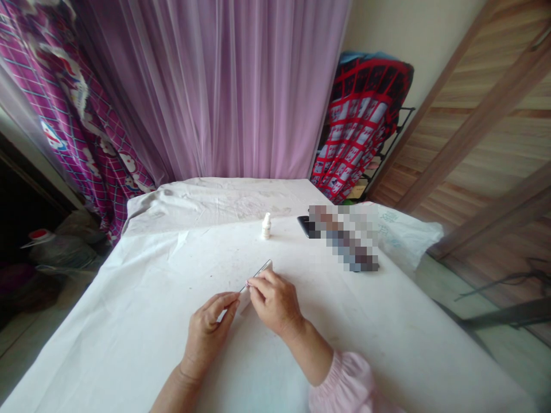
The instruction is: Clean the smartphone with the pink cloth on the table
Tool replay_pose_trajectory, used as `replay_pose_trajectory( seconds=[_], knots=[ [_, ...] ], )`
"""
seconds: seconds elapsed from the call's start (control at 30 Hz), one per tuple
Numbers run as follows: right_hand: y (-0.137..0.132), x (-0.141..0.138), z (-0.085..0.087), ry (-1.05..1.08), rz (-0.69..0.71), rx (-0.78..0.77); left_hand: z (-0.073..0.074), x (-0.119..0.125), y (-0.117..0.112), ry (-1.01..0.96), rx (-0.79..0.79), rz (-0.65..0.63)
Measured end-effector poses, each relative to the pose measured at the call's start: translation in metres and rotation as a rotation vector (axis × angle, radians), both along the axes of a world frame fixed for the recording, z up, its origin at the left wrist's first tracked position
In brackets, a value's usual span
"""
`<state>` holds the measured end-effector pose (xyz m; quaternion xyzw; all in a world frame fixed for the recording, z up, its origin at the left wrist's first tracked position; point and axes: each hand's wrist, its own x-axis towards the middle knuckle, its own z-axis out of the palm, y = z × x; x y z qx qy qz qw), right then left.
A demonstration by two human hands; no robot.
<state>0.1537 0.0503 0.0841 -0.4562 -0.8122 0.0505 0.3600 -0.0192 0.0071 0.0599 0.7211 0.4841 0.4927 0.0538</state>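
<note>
Over the middle of the white-covered table, my left hand (210, 324) pinches the near end of a thin flat object with a dark edge (263, 267). It is tilted and seen nearly edge-on, so I cannot make out its exact kind; a pale face shows below the edge. Curled at the far part of the same object is my right hand (275, 301), its thumb and fingertips closed at the edge. Something tiny and pinkish shows at those fingertips, too small to name. Beyond the hands a small white bottle with a nozzle top (266, 226) stands upright.
A white cloth (142, 321) covers the table. At the right lie a black phone-like object (305, 225), a blurred-out patch (348, 241) and a white plastic bag (408, 232). Purple curtains (241, 86) hang behind. A large clear jug with a red cap (55, 249) stands at left.
</note>
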Motion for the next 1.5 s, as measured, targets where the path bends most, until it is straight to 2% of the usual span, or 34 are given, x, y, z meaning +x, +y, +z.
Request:
replay_pose_trajectory(
  seconds=[0.3,0.8,1.2,1.5],
  knots=[
    [0.013,0.019,-0.001,0.032,-0.097,-0.029,0.004,0.003,-0.003,0.044,-0.030,-0.005],
    [0.027,0.037,-0.007,0.035,-0.185,0.011,0.004,0.005,-0.004,0.049,-0.007,-0.060],
    [0.008,0.012,-0.006,0.060,-0.044,0.017,0.002,0.003,-0.002,0.069,0.028,-0.031],
    [-0.002,0.004,-0.004,0.061,0.023,0.026,0.004,0.004,-0.003,0.064,0.006,-0.041]
  ],
)
